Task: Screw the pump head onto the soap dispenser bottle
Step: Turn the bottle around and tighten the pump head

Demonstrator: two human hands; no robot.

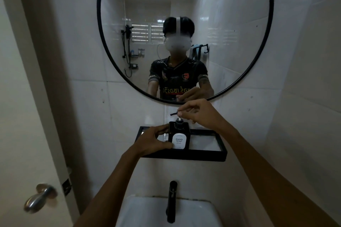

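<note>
A square black soap bottle [181,131] with a white "HAND SOAP" label stands upright on a black wall shelf [206,155]. My left hand [154,141] grips the bottle's left side, thumb at its lower front. The black pump head [175,113] sits over the bottle's neck, its spout pointing left and its collar [179,123] on the opening. My right hand [198,111] pinches the top of the pump from the right with its fingertips.
A round black-framed mirror [184,33] hangs just above my hands and reflects a person. Below the shelf are a black faucet [171,201] and a white basin [147,212]. A door with a metal knob [39,198] is at the left; tiled walls close in on both sides.
</note>
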